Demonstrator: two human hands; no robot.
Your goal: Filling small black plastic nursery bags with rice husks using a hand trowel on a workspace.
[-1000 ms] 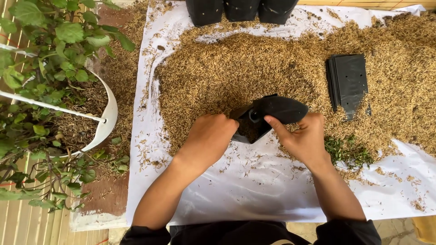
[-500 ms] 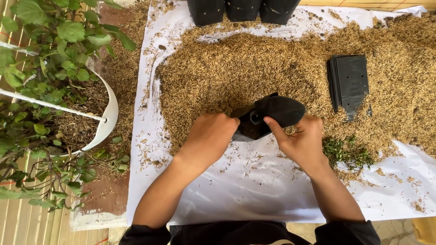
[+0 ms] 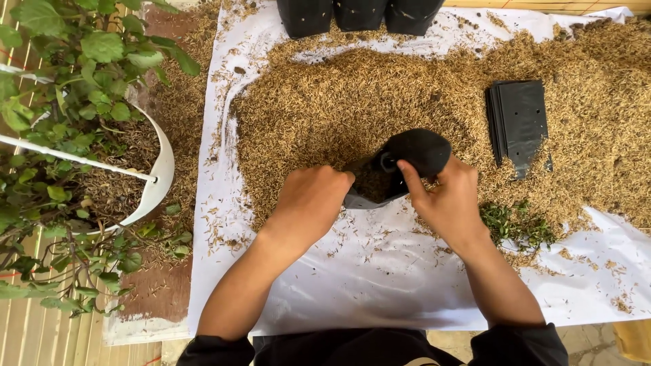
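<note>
A small black plastic grow bag lies on its side at the near edge of a wide pile of brown husks, its mouth turned toward me with husks inside. My left hand grips the left edge of the mouth. My right hand holds the right edge, index finger along the rim.
A white sheet covers the ground under the husks. A flat stack of black bags lies at the right. Three filled black bags stand at the far edge. Green sprigs lie by my right wrist. A white-potted leafy plant stands at left.
Both hands pushed the bag a little farther into the husk pile and tipped it up; its body looks rounder and shorter.
</note>
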